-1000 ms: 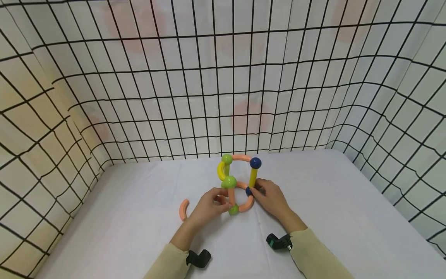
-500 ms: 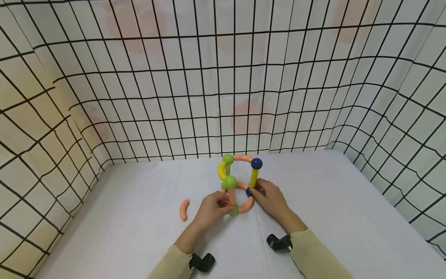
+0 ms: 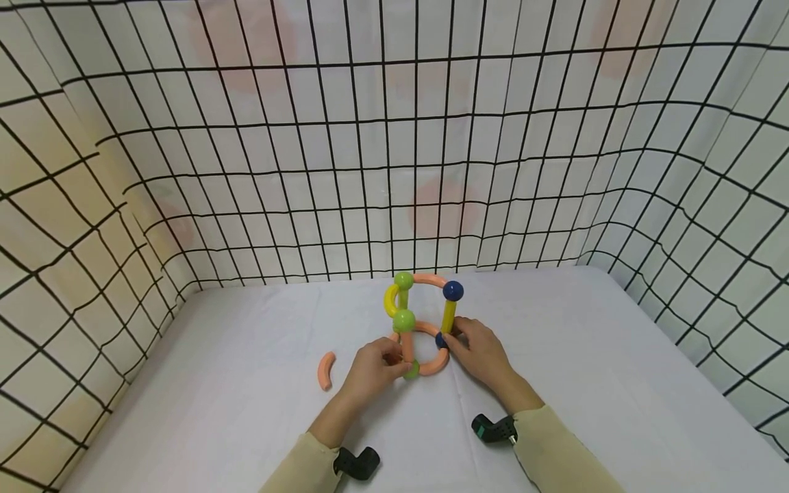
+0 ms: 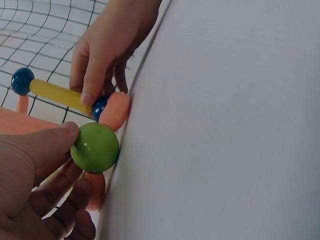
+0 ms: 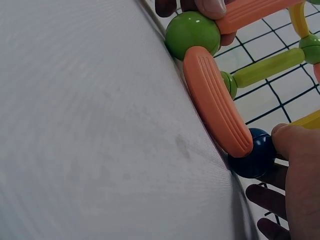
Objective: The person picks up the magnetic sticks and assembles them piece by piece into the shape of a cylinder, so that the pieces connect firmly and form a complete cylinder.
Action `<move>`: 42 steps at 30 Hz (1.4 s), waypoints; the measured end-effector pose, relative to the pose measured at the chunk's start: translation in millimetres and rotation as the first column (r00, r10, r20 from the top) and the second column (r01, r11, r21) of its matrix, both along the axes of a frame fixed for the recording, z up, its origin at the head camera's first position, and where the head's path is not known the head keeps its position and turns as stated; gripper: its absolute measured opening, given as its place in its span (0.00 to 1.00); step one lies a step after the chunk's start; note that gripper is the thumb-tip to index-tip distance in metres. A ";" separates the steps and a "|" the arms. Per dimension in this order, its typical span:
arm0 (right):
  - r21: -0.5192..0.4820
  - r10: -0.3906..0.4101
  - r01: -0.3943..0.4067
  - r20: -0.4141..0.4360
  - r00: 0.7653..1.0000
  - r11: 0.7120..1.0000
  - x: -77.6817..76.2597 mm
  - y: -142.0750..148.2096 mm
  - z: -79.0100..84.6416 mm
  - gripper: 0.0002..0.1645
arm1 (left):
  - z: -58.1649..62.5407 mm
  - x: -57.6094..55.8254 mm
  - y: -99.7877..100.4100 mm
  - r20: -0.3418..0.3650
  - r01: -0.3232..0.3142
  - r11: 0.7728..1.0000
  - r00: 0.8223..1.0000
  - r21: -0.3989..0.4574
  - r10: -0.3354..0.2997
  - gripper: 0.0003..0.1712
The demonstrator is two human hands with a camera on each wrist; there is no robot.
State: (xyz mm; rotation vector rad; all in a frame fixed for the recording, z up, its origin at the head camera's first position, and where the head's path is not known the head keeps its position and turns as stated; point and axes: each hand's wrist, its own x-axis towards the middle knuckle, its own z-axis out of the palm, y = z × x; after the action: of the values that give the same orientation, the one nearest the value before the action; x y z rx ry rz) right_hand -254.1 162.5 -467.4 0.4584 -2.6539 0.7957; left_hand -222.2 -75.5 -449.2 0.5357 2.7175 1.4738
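Note:
A ball-and-rod building toy stands on the white cloth, with curved orange pieces forming a ring at its base and upright rods between balls. My left hand pinches its front corner, thumb against the lower green ball where the orange upright rod meets it. On the other side my right hand pinches the foot of the yellow rod at the lower blue ball. A yellow curved piece bulges at the upper left. My fingers partly hide the base ring.
One loose orange curved piece lies on the white cloth, left of my left hand. Black grid netting rises behind and along both sides. A black wrist camera sits on the left wrist, another black wrist camera on the right.
My left hand has shifted slightly right and down along the orange upright to the lower green ball. The front upright has leaned a little left; my right hand stays nearly still.

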 end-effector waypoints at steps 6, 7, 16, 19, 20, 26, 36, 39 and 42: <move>0.022 0.003 -0.002 -0.008 1.000 1.000 0.6 -0.6 0.8 0.10 | 0.3 -0.3 -2.3 -0.016 0.004 1.000 1.000 -0.016 -0.004 0.09; 0.023 0.002 -0.002 -0.008 1.000 1.000 0.6 -0.6 0.7 0.10 | 0.5 -0.3 -2.4 -0.018 0.003 1.000 1.000 -0.016 -0.003 0.08; 0.024 -0.010 0.010 -0.002 1.000 1.000 0.4 -1.2 0.3 0.11 | 0.0 -0.5 -2.9 -0.065 -0.015 0.999 0.998 -0.038 0.012 0.07; 0.026 -0.013 0.013 0.004 1.000 1.000 1.1 -1.9 0.7 0.12 | 0.1 -1.0 -3.5 -0.077 -0.023 0.998 0.997 -0.052 0.019 0.07; 0.028 -0.013 0.013 0.004 1.000 1.000 1.1 -1.9 0.5 0.12 | 0.4 -1.1 -3.7 -0.081 -0.027 0.998 0.996 -0.057 0.023 0.07; 0.033 0.002 -0.001 -0.011 1.000 0.999 0.5 -1.3 -0.7 0.12 | 1.4 -3.0 -5.9 -0.106 -0.039 0.996 0.994 -0.085 0.029 0.07; 0.068 0.017 -0.015 -0.031 0.999 0.998 2.4 -3.4 1.7 0.14 | 3.0 -4.4 -10.1 -0.119 -0.062 0.993 0.992 -0.104 0.050 0.08; 0.069 0.030 -0.027 -0.045 0.999 0.997 2.6 -3.5 1.0 0.14 | 3.7 -5.7 -11.6 -0.112 -0.069 0.991 0.992 -0.119 0.056 0.09; 0.079 0.040 -0.035 -0.069 0.997 0.996 2.6 -3.6 -0.1 0.15 | 4.0 -7.8 -13.2 -0.096 -0.080 0.988 0.993 -0.131 0.068 0.11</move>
State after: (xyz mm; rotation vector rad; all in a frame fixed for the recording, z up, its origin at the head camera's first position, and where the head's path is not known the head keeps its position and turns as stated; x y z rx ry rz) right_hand -251.5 159.0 -467.6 0.5476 -2.6248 0.6765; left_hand -229.9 -88.7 -445.2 0.5142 2.9108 1.2976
